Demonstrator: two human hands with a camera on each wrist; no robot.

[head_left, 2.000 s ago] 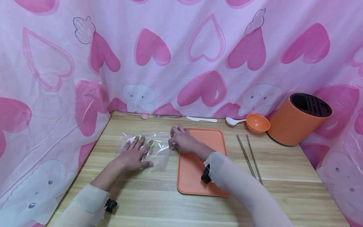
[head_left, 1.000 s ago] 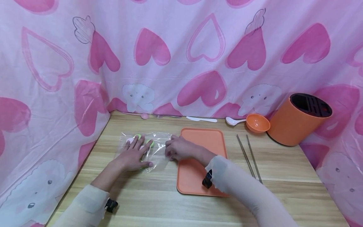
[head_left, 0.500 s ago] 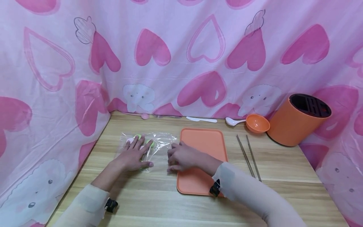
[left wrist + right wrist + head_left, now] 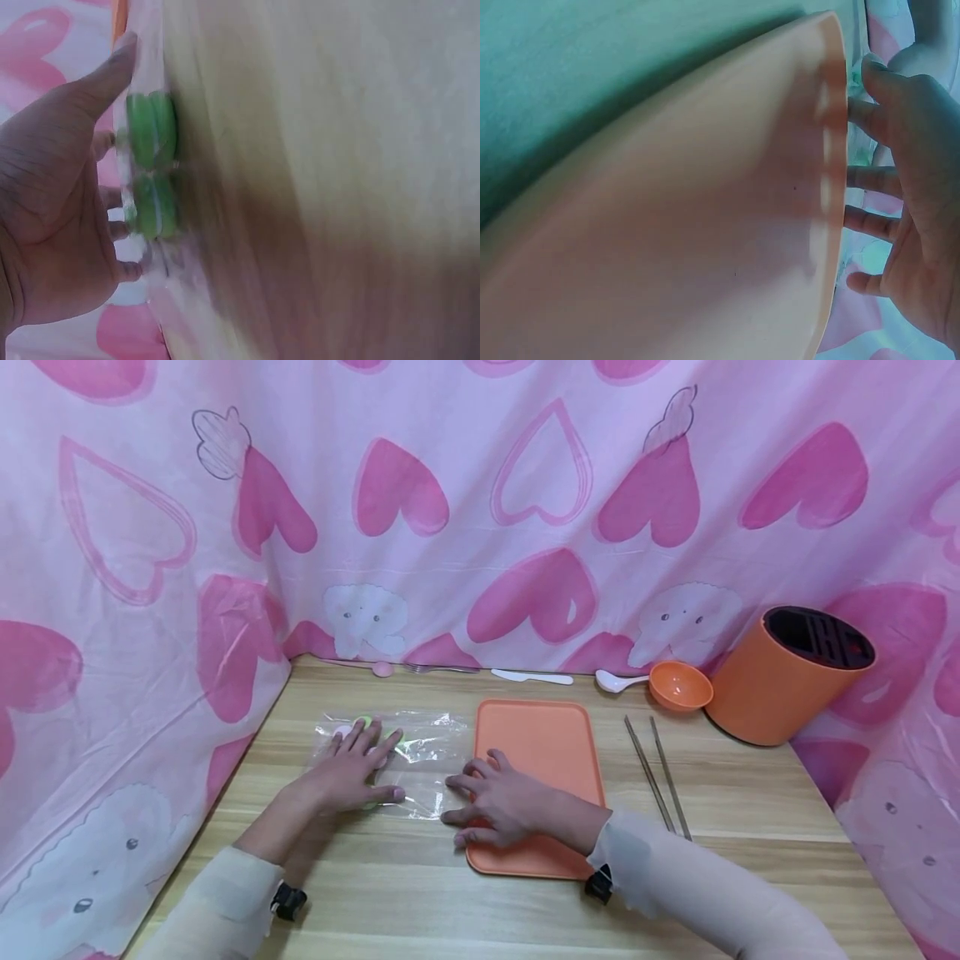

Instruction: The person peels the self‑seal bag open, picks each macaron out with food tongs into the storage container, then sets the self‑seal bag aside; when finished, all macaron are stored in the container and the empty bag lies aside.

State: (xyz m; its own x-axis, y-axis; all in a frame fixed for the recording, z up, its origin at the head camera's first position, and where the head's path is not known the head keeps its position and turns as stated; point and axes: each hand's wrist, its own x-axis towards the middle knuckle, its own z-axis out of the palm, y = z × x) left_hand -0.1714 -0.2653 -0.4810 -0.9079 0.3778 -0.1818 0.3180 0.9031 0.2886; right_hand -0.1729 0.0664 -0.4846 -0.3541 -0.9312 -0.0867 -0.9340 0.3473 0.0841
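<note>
A clear plastic bag (image 4: 427, 777) lies flat on the table, left of the orange tray (image 4: 536, 722). Inside it are round green and pale pieces that look like macarons; two green macarons (image 4: 152, 131) show side by side in the left wrist view. My left hand (image 4: 341, 781) rests on the bag with its fingers spread, partly covering the macarons. Over the tray's left edge is my right hand (image 4: 498, 802), fingers spread and holding nothing, fingertips by the bag's lower right corner. Whether those fingertips touch the bag I cannot tell.
Along the back lie a pink spoon (image 4: 382, 669), a fork (image 4: 442, 668), a white knife (image 4: 532, 677) and a white spoon (image 4: 618, 682). An orange bowl (image 4: 680, 686) stands beside an orange knife block (image 4: 787, 681). Metal chopsticks (image 4: 667, 772) lie right of the tray.
My right hand has moved down along the bag's right edge toward me, and its curled fingers have spread. The bag's right end lies flatter. My left hand has stayed in place.
</note>
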